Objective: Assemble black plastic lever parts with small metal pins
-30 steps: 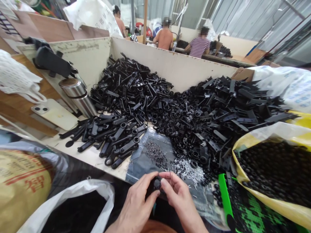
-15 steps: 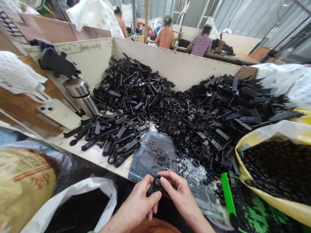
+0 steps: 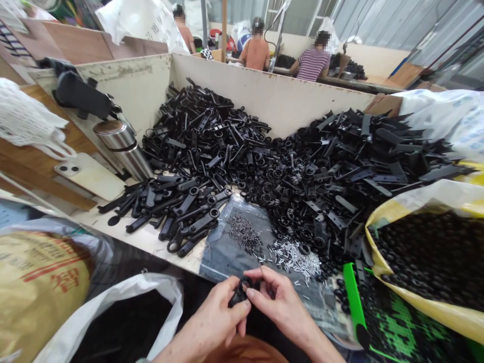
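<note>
Close to my body, over the bench's front edge, my left hand (image 3: 223, 307) is closed around a small black plastic part (image 3: 239, 294) with a ring-like end. My right hand (image 3: 273, 295) meets it from the other side, thumb and fingers pinched together at the part. Whether a tiny piece sits between the right fingertips is hidden. Just beyond the hands, a dark mat (image 3: 223, 257) carries a heap of small dark screws or springs (image 3: 244, 234) and a scatter of silvery pins (image 3: 298, 259).
Black handle-like parts (image 3: 192, 212) lie at the left, with bigger piles (image 3: 340, 171) behind. A steel flask (image 3: 123, 148) and a phone (image 3: 91, 176) stand left. A yellow-edged sack (image 3: 427, 252) of black pieces and a green basket (image 3: 353, 297) are right; a white sack (image 3: 166, 302) is lower left. Co-workers sit beyond.
The right thumb has shifted slightly down on the black part, and more of its ring end shows. Both hands stay in the same place; the camera view has tilted a little.
</note>
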Demonstrator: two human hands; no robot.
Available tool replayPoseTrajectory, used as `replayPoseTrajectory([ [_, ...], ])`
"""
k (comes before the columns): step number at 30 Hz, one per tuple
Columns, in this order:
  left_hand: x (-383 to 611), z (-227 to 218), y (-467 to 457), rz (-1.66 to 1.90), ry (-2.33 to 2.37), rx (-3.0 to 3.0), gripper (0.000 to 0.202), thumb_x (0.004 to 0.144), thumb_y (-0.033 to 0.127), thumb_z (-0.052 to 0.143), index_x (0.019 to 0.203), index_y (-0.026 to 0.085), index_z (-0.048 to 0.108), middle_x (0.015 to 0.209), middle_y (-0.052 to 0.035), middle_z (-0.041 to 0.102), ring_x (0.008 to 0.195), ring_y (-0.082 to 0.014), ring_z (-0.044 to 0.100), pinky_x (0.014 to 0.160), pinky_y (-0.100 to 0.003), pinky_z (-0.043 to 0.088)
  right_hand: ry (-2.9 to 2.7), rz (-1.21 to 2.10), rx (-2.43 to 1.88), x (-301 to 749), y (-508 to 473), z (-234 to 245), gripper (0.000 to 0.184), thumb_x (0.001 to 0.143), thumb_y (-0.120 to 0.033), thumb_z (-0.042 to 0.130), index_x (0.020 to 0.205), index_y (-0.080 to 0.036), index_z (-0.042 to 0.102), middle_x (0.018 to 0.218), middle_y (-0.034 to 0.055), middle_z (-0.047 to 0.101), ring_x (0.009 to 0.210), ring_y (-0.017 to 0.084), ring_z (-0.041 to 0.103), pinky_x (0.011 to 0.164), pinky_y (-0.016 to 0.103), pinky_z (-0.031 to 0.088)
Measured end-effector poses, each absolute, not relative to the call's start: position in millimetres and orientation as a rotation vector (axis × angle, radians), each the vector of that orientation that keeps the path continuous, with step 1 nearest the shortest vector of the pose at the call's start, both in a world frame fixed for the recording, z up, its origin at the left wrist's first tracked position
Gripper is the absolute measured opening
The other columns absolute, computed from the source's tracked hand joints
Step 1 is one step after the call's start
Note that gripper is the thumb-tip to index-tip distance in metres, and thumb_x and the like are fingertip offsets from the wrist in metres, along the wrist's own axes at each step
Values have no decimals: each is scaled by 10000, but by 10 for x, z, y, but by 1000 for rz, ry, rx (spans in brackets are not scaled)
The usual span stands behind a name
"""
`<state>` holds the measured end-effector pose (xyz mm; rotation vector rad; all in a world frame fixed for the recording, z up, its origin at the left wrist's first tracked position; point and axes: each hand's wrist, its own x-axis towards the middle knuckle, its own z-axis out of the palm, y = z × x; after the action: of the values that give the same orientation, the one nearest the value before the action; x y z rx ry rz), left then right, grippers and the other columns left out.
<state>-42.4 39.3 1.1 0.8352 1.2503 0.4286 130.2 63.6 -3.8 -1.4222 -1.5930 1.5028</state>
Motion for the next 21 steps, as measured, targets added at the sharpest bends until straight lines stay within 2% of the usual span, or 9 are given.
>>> replayPoseTrajectory([
  [5, -453, 64, 376, 456, 1170, 747, 584, 826, 406, 613, 1287, 83, 458, 583, 53, 610, 365, -39, 356, 408, -186, 213, -1585, 1543, -1411, 1312, 632, -80, 248, 814, -310, 674, 1014, -187, 753, 684, -53, 470, 590, 112, 374, 546, 242, 311],
  [9, -468, -21, 338, 458, 1092, 723, 667, 829, 498, 626, 1306, 74, 432, 578, 49, 608, 363, -37, 342, 402, -190, 183, -1576, 1548, -1436, 1280, 610, -103, 235, 811, -299, 683, 1005, -187, 754, 671, -53, 485, 580, 111, 369, 533, 239, 301],
  [12, -475, -128, 325, 458, 1142, 726, 685, 801, 535, 653, 1294, 105, 451, 536, 84, 552, 360, -48, 325, 396, -187, 199, -1533, 1531, -1443, 1319, 584, -108, 291, 796, -317, 706, 1059, -205, 761, 749, -24, 587, 599, 118, 403, 554, 245, 336],
  [14, -491, -181, 355, 521, 1288, 748, 622, 782, 505, 674, 1261, 154, 489, 603, 60, 597, 386, -69, 367, 401, -196, 256, -1489, 1497, -1458, 1413, 598, -114, 340, 820, -378, 699, 1117, -219, 751, 836, 4, 654, 626, 132, 449, 591, 259, 379],
  [15, -501, -195, 387, 583, 1375, 798, 555, 769, 474, 686, 1209, 175, 526, 675, 30, 641, 434, -91, 436, 428, -210, 321, -1474, 1452, -1481, 1476, 621, -116, 348, 843, -414, 681, 1122, -218, 748, 846, 13, 668, 638, 143, 475, 609, 269, 395],
  [17, -515, -189, 484, 699, 1514, 985, 356, 755, 420, 691, 1019, 203, 591, 813, -19, 696, 622, -161, 590, 559, -257, 451, -1485, 1289, -1552, 1607, 702, -111, 332, 890, -462, 628, 1063, -207, 751, 802, 19, 666, 649, 163, 513, 625, 284, 412],
  [19, -500, -143, 604, 710, 1580, 1201, 201, 783, 398, 655, 842, 223, 578, 824, -20, 700, 795, -215, 644, 710, -292, 487, -1585, 1096, -1607, 1699, 816, -89, 288, 924, -450, 594, 968, -208, 746, 763, 18, 651, 647, 176, 532, 623, 292, 412],
  [21, -454, -76, 716, 619, 1626, 1344, 160, 845, 389, 576, 816, 232, 565, 796, -10, 694, 818, -229, 651, 744, -303, 472, -1748, 955, -1595, 1714, 939, -54, 231, 949, -384, 572, 888, -219, 722, 773, 20, 653, 651, 179, 549, 622, 295, 418],
])
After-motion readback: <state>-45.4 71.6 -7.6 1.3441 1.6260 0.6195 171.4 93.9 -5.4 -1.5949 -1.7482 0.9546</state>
